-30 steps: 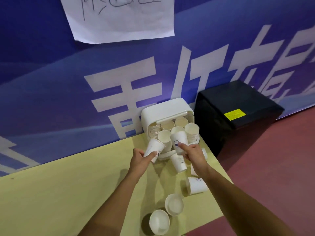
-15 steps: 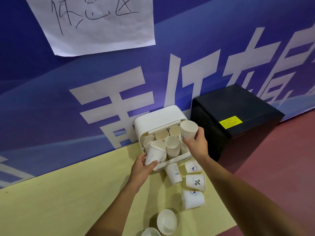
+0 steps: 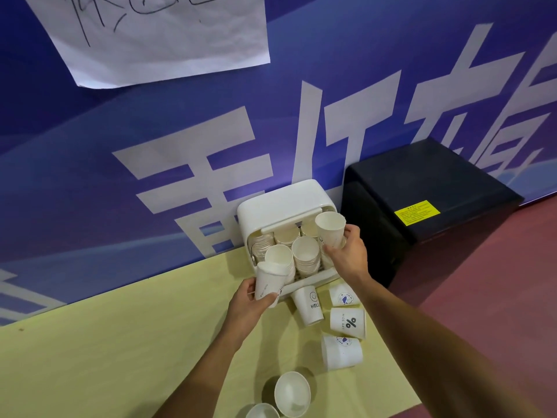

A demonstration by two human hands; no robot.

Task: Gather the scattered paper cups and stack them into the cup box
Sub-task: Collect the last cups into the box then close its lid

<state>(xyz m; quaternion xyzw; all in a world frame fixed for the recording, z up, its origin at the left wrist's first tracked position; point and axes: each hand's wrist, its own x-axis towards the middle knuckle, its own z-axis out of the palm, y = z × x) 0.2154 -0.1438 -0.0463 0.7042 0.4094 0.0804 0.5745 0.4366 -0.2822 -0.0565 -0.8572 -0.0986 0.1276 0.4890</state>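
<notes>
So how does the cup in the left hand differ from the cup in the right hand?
The left-hand cup is held low at the cup box's front left corner; the right-hand cup is higher, at its right side. The left-hand cup shows mostly its printed side wall, the right-hand cup its open mouth. Both are white paper cups, gripped by the left hand and right hand.

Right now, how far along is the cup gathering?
Done: several stacks sit in the cup box. In hand: the left hand holds one cup at the box front, the right hand another cup over the right stack. Left: six loose cups on the table, including the % cup.
</notes>
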